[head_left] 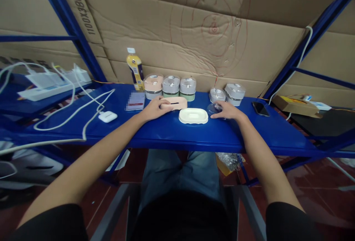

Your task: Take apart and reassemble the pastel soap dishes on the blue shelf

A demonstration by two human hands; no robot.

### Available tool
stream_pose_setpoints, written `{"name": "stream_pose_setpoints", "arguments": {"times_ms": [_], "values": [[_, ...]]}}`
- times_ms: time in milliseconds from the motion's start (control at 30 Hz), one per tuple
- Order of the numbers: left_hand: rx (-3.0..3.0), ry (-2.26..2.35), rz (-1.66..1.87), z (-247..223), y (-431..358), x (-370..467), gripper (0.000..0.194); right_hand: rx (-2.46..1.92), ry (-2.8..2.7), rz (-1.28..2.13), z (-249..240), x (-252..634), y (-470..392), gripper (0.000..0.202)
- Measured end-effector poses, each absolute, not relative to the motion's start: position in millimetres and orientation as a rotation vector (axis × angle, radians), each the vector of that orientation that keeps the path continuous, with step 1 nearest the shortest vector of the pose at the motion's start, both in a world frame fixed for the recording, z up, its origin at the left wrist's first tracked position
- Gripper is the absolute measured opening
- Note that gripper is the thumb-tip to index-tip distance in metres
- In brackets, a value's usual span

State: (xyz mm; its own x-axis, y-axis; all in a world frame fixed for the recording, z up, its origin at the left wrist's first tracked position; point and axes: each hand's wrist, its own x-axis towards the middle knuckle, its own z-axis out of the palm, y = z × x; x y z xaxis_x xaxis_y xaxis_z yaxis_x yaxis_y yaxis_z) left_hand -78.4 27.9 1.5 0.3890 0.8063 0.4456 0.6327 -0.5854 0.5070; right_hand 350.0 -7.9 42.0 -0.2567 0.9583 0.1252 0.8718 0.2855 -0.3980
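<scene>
Nearest on the blue table (166,133), a cream tray (193,116) lay untouched between the hands. Just beyond, the right hand (227,110) spread thumb and fingers at a clear cover (212,108), and the left hand (155,108) bent half-open over a pink piece (181,102); whether either gripped, I could not tell. The step seemed to be handling loose parts; lifting either would call for a secure hold. Behind stood lidded containers (171,84).

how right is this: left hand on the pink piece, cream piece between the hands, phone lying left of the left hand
Only the phone is misplaced: the head view shows it lying right of the right hand. The left hand is on the pink piece, and the cream piece is between the hands.
</scene>
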Motion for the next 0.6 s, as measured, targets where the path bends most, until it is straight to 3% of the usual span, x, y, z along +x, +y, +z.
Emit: {"name": "stream_pose_setpoints", "arguments": {"times_ms": [400, 600], "values": [[2.473, 0.984, 1.167, 13, 6, -45, 0.062, -1.797, -2.182, 0.268, 51, 363, -8, 0.097], [2.494, 0.826, 1.007, 10, -17, 2, 0.076, -1.214, -2.036, 0.179, 59, 344, -20, 0.08]]}}
